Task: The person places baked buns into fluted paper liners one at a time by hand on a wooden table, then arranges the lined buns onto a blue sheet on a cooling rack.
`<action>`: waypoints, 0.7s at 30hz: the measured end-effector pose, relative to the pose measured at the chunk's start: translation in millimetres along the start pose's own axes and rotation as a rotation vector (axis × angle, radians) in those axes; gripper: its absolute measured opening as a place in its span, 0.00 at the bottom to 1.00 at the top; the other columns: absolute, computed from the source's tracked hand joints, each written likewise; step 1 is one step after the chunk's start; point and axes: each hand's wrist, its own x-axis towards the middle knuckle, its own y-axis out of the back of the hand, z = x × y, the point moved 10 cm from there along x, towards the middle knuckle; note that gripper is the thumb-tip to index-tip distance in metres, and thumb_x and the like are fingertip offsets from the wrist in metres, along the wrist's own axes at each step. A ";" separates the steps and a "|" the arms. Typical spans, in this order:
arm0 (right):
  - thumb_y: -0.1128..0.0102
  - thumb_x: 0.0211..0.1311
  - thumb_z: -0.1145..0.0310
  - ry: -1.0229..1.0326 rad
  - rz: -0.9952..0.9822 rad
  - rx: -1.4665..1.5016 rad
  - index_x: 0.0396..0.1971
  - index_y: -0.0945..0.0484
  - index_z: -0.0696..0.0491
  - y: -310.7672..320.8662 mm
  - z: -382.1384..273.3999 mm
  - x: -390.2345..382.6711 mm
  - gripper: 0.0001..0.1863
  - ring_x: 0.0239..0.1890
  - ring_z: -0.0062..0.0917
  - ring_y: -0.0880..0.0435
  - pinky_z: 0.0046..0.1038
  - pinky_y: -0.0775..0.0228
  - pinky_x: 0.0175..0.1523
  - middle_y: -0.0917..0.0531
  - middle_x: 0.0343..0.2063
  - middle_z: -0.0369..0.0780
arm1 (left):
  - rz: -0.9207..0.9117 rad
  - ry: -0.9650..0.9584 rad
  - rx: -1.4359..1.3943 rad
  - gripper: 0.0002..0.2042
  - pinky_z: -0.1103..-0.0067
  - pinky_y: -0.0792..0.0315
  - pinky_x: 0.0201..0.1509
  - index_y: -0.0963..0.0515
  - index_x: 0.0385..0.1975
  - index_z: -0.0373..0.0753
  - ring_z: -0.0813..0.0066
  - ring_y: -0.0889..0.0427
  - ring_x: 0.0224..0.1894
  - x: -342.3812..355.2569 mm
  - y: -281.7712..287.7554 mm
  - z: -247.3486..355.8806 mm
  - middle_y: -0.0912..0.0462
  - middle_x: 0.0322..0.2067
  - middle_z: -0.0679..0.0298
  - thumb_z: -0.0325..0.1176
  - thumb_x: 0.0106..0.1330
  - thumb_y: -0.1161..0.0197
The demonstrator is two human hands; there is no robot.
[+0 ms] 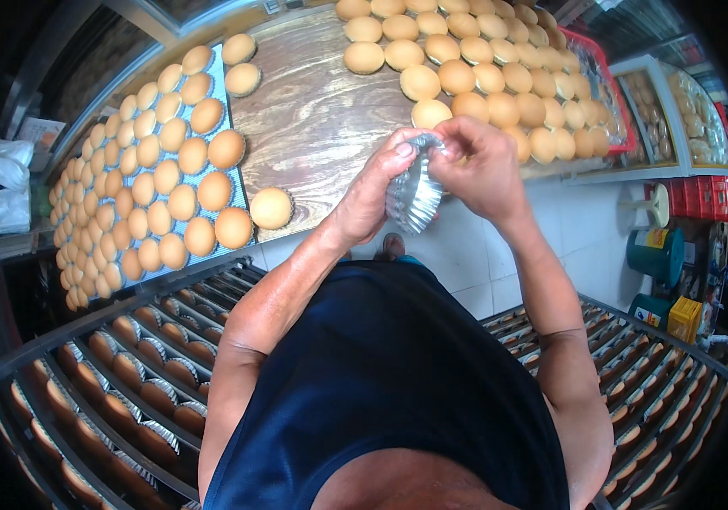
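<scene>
Stack of fluted foil cups (412, 197) held in air above near edge of wooden surface (313, 119). Left hand (372, 191) clasps stack side; right hand (476, 166) pinches top cup rim, fingers closed. Judged light, thin, easily crushed, nested tight: grip rim edge only, gentle pressure. Lone bun (271, 207) rests nearby.
</scene>
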 end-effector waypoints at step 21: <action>0.34 0.55 0.82 -0.072 0.103 -0.138 0.32 0.17 0.57 38.5 115.9 -93.2 0.05 0.52 0.35 0.16 0.32 0.24 0.57 0.23 0.57 0.47 | 0.042 0.166 -0.490 0.36 0.52 0.19 0.44 0.31 0.64 0.36 0.44 0.15 0.50 0.7 23.2 -19.1 0.20 0.58 0.48 0.64 0.74 0.62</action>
